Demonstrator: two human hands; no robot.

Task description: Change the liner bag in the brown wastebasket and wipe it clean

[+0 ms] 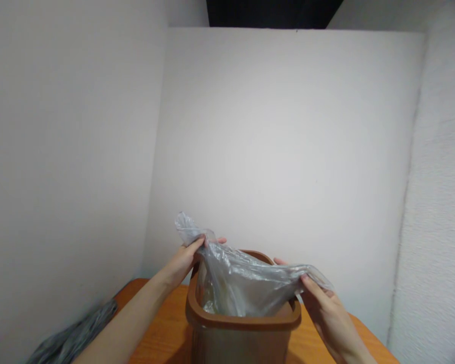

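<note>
A thin, see-through plastic bag [250,283] is stretched between my two hands over a brown bin [242,346]. Its lower part hangs down inside the bin's rim. My left hand [194,248] pinches the bag above the bin's left back corner, and a loose end of plastic sticks up past the fingers. At the right side of the rim, my right hand [320,298] grips the other end between thumb and fingers. The bottom of the bag is hidden behind the front of the bin.
The bin stands on an orange-brown wooden table [157,328]. Bunched dark grey plastic [79,331] lies at the left, against the wall. White walls [288,151] close in the table at the back and on both sides.
</note>
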